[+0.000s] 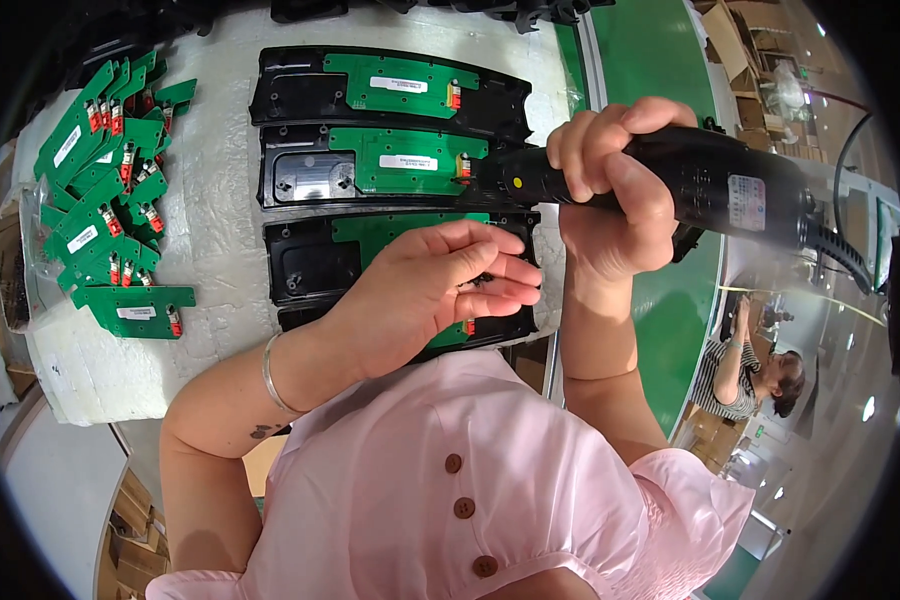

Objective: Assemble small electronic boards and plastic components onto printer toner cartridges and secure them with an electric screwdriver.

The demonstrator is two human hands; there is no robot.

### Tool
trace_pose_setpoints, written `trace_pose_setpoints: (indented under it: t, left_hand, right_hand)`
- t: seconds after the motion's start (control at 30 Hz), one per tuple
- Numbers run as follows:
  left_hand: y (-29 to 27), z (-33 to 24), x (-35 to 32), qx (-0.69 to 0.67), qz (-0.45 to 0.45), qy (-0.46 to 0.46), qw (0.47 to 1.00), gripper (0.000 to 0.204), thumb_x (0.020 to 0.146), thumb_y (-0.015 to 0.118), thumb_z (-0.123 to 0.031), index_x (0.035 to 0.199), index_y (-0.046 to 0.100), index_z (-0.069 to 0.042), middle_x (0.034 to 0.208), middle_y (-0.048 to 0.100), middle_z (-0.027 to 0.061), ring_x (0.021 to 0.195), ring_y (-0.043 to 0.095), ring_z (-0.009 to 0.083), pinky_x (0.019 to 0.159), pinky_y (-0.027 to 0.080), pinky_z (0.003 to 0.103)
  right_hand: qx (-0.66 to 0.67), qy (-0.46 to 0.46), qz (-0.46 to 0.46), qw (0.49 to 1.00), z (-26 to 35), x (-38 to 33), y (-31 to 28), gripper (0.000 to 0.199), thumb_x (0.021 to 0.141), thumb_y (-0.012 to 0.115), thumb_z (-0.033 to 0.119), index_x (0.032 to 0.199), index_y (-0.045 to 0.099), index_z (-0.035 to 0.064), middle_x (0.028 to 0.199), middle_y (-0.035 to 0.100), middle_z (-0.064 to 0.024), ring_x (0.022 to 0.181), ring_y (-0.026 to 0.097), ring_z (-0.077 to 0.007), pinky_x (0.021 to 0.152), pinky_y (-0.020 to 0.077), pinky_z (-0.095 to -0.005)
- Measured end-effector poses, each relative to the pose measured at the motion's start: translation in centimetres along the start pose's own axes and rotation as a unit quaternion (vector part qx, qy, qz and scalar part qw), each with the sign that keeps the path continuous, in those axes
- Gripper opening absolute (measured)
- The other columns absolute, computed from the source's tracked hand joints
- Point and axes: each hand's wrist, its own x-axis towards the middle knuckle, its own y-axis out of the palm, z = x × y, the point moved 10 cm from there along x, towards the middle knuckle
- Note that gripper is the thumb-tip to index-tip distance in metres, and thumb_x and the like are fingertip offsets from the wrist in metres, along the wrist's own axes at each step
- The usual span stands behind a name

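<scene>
white bench [220, 190] | green floor [670, 330] | 3 black housings [300, 175]

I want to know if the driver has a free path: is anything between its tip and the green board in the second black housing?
Nothing visible does. The electric screwdriver, held in the right hand, has its tip at the right end of that green board. The left hand hovers lower, over the third housing.

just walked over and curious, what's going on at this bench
A person is working on a column of black plastic housings, each fitted with a green circuit board. The right hand grips a black electric screwdriver, its tip at the board in the second housing. The left hand is cupped over the third housing, with small dark bits, probably screws, in its fingers. A pile of loose green boards lies to the left.
</scene>
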Motion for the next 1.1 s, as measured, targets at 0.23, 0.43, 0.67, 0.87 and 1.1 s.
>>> trace_pose_setpoints:
  t: [0.23,0.43,0.67,0.87,1.1]
  left_hand:
    - [-0.1,0.1,-0.4,0.073,-0.024,-0.005,0.997,0.016,0.088,0.054,-0.018,0.094,0.057,-0.002,0.083,0.061,0.0056,0.073,0.060,0.0118,0.066,0.049,0.023]
    - [-0.8,-0.2,-0.2,0.054,-0.053,0.005,0.997,0.017,0.087,0.056,-0.015,0.095,0.060,-0.001,0.082,0.062,0.0054,0.075,0.060,0.0112,0.067,0.050,0.023]
    - [-1.8,-0.9,-0.1,0.020,-0.083,0.039,0.996,0.019,0.086,0.056,-0.013,0.100,0.057,-0.001,0.091,0.062,0.0071,0.078,0.060,0.0117,0.072,0.050,0.023]
    - [-2.7,-1.1,0.5,-0.062,-0.087,0.059,0.992,0.018,0.087,0.056,-0.015,0.099,0.058,-0.002,0.091,0.061,0.0056,0.080,0.059,0.0108,0.074,0.050,0.020]
    - [-3.0,-1.6,0.1,-0.105,-0.069,0.083,0.989,0.018,0.087,0.056,-0.019,0.094,0.058,-0.003,0.085,0.059,0.0033,0.076,0.058,0.0088,0.069,0.050,0.018]
  right_hand:
    - [0.002,0.010,0.012,1.000,-0.3,0.0,0.8,0.029,0.066,0.047,-0.007,0.093,0.042,-0.0005,0.060,0.046,-0.0074,0.045,0.041,-0.0128,0.042,0.0373,-0.0264]
    - [-0.079,0.062,0.026,0.995,-1.2,-0.3,1.9,0.024,0.065,0.045,0.001,0.089,0.041,0.0049,0.057,0.041,-0.0037,0.046,0.036,-0.0128,0.049,0.0334,-0.0283]
    - [-0.108,0.063,0.053,0.991,-1.4,0.1,2.2,0.023,0.065,0.044,-0.002,0.087,0.040,0.0039,0.058,0.041,-0.0049,0.046,0.036,-0.0129,0.048,0.0330,-0.0286]
    - [-0.003,-0.026,0.072,0.997,5.7,0.8,3.0,0.026,0.064,0.046,0.000,0.088,0.044,0.0072,0.057,0.046,0.0024,0.044,0.041,-0.0090,0.049,0.0357,-0.0276]
    - [-0.013,-0.041,0.116,0.992,8.6,-0.2,4.6,0.024,0.065,0.056,0.007,0.086,0.044,0.0111,0.051,0.051,0.0073,0.044,0.050,-0.0037,0.051,0.0413,-0.0172]
